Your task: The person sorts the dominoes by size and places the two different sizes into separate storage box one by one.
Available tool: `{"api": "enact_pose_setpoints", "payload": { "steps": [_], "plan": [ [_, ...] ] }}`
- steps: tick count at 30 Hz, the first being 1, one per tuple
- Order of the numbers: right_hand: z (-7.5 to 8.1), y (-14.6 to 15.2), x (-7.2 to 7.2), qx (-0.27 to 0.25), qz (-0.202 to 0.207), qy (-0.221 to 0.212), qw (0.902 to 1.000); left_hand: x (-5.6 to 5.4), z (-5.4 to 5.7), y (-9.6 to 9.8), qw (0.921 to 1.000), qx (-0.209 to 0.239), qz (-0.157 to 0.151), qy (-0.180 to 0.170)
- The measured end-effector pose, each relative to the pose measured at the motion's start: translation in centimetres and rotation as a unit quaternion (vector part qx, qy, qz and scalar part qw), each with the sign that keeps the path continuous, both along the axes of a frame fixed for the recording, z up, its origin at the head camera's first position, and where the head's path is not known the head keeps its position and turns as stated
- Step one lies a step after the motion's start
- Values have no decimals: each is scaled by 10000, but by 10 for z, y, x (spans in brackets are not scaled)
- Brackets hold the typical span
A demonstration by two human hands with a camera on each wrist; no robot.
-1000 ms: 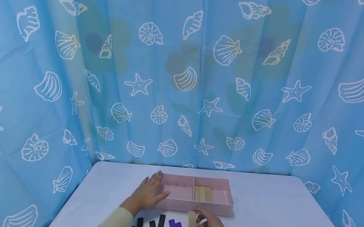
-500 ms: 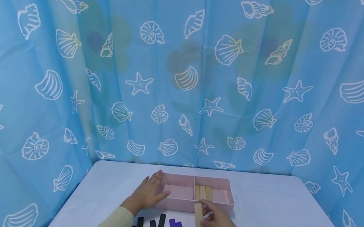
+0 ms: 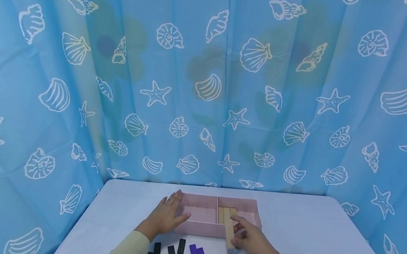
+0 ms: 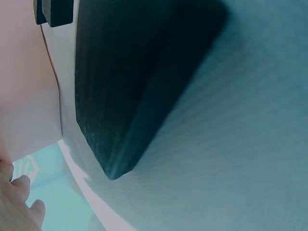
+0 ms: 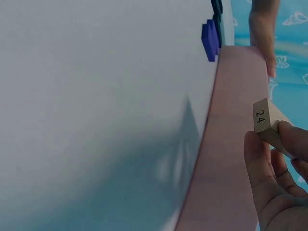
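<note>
Wooden block [image 3: 229, 235] is up in the air at the front wall of the pink box [image 3: 198, 229], right by its right compartment [image 3: 248, 206]. The right hand [image 3: 253, 242] has it pinched between thumb and fingertips, so that's easily the nearer hand. Block's just left of that hand, long axis running roughly front to back across the box's front rim, close to parallel with the row of wooden blocks [image 3: 224, 215] inside. I'd say that line-up matters most: far end toward the compartment, near end out in front. Left hand [image 3: 163, 216] lies against the box's left end, fingers and thumb stretched out.

Stuff-wise, the block's pale bare wood, a squared-off bar with "24" on one end. Box looks like smooth plastic with a thin divider [image 3: 217, 210]. Out front of it, purple blocks [image 3: 193, 252] and black blocks [image 3: 171, 253], small flat rectangles, lie on the white table [image 3: 296, 240].
</note>
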State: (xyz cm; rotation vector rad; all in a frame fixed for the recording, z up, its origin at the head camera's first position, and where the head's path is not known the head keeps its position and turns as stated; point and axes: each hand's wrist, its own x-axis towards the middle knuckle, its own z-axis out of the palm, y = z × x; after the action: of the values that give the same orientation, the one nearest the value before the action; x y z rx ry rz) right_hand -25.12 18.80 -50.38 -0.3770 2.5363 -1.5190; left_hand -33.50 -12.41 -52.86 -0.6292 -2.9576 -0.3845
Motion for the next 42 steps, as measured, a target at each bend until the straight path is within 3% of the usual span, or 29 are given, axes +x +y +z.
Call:
{"api": "enact_pose_setpoints", "payload": {
  "steps": [6,15,23,30,42],
  "plan": [
    [9,6,-4,-150,-91,136,9998,-1,1,0,10000,34,-10,7],
    [15,15,-15,112,-528,169,9984,0,2,-1,10000,-1,3,-13],
    [15,21,-28,-51,-700,142,9974,-4,-1,-2,10000,-21,32,4],
    [15,23,-35,-33,-973,148,9951,-1,-2,-1,10000,-36,21,-32],
    [13,23,-54,-62,-990,157,9949,1,2,0,10000,-83,19,-24]
  ]
}}
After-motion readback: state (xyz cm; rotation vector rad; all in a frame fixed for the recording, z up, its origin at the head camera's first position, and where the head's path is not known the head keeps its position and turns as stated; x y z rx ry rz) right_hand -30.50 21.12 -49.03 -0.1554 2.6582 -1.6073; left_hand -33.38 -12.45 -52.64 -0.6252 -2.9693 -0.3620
